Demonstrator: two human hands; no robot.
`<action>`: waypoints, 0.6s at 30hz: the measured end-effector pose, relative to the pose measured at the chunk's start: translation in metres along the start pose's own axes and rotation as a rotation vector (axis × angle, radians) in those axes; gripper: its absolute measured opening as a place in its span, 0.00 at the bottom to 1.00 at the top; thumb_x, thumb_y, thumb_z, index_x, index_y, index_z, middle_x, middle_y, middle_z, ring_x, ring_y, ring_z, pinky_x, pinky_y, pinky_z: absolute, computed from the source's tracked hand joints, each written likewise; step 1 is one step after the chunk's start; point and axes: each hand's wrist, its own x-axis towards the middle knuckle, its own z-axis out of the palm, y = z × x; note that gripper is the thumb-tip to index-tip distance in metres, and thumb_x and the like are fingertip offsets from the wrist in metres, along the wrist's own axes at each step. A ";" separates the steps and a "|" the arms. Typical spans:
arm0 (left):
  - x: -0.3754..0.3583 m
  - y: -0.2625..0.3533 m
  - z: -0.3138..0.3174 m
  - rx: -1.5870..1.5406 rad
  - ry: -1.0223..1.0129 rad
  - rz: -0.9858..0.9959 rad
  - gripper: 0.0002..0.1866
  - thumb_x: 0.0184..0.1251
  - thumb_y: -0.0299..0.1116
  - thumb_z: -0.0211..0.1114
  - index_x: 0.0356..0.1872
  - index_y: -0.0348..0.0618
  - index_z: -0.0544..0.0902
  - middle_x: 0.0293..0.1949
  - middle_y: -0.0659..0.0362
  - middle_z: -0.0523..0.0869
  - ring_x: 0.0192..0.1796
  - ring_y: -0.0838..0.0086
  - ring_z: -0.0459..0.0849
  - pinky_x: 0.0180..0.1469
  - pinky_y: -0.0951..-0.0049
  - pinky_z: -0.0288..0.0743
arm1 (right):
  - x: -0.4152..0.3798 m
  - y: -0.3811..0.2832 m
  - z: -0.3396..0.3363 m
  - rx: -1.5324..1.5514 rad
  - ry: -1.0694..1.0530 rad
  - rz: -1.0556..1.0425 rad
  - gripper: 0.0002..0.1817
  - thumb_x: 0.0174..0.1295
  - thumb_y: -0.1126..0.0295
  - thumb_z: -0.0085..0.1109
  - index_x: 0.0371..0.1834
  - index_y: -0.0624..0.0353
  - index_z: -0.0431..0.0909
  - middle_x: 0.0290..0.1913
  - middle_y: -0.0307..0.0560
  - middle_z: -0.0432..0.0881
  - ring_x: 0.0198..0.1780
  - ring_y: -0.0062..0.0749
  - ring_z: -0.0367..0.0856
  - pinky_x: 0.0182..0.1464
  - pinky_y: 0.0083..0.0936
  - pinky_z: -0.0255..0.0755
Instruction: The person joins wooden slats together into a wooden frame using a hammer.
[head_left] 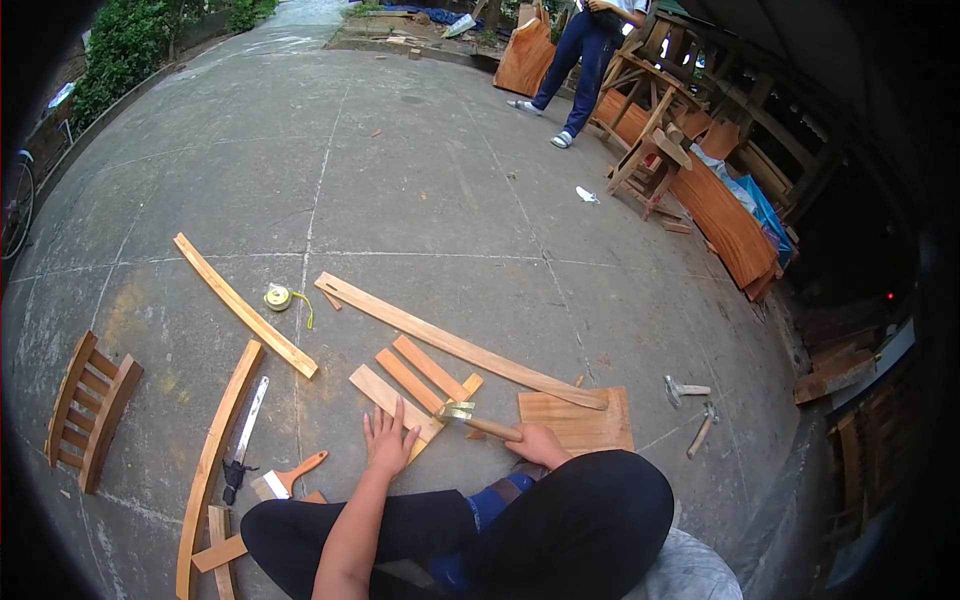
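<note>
My left hand (pixel 388 440) lies with fingers spread on a flat wooden slat (pixel 371 384), pressing it from above. My right hand (pixel 541 447) is wrapped around the handle of a hammer (pixel 493 429). The hammer's head overlaps a thin wooden crosspiece (pixel 473 385) at the joint beside my left fingers. Two narrower slats (pixel 408 380) run side by side from that crosspiece, away from me. Close to my right hand lies a squarish wooden board (pixel 580 425), with the end of a long slat (pixel 450 345) resting over it.
A tape measure (pixel 277 297), a long wooden strip (pixel 245 305), a curved strip (pixel 214 460) and a paintbrush (pixel 292 474) lie left. Farther left stands a slatted wooden frame (pixel 112 420). At right are a hammer (pixel 688 390) and another hammer (pixel 703 432). A person (pixel 580 60) stands beyond.
</note>
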 end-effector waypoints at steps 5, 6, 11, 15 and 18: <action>0.000 -0.002 0.003 -0.017 0.033 0.021 0.46 0.85 0.61 0.54 0.93 0.52 0.49 0.84 0.39 0.67 0.91 0.43 0.50 0.89 0.41 0.29 | 0.001 0.000 0.001 -0.006 0.000 0.012 0.20 0.64 0.50 0.71 0.50 0.52 0.91 0.44 0.60 0.92 0.50 0.61 0.91 0.55 0.53 0.82; 0.000 -0.002 0.003 -0.015 0.034 0.021 0.46 0.85 0.62 0.55 0.93 0.52 0.49 0.84 0.40 0.67 0.91 0.43 0.50 0.89 0.41 0.29 | 0.000 -0.001 0.000 -0.012 0.002 0.015 0.20 0.64 0.50 0.71 0.49 0.51 0.91 0.44 0.60 0.92 0.50 0.61 0.91 0.54 0.53 0.82; -0.001 -0.003 0.004 -0.017 0.044 0.027 0.46 0.85 0.62 0.54 0.92 0.52 0.50 0.84 0.41 0.67 0.91 0.44 0.50 0.89 0.41 0.29 | -0.002 -0.008 -0.002 -0.061 0.034 0.020 0.19 0.64 0.50 0.70 0.48 0.51 0.91 0.43 0.60 0.92 0.49 0.61 0.91 0.54 0.54 0.82; 0.001 -0.001 0.002 -0.003 0.004 -0.005 0.45 0.85 0.63 0.53 0.93 0.55 0.50 0.87 0.45 0.64 0.91 0.48 0.49 0.90 0.40 0.30 | -0.002 -0.007 -0.002 -0.080 0.041 -0.003 0.18 0.65 0.50 0.70 0.47 0.51 0.90 0.42 0.60 0.92 0.48 0.62 0.91 0.52 0.55 0.82; 0.000 -0.001 0.001 -0.005 0.004 -0.003 0.45 0.85 0.63 0.53 0.93 0.56 0.50 0.87 0.46 0.63 0.92 0.49 0.48 0.90 0.40 0.30 | 0.001 -0.002 0.003 -0.091 0.033 -0.016 0.17 0.64 0.50 0.71 0.45 0.51 0.90 0.40 0.59 0.91 0.46 0.62 0.91 0.50 0.55 0.82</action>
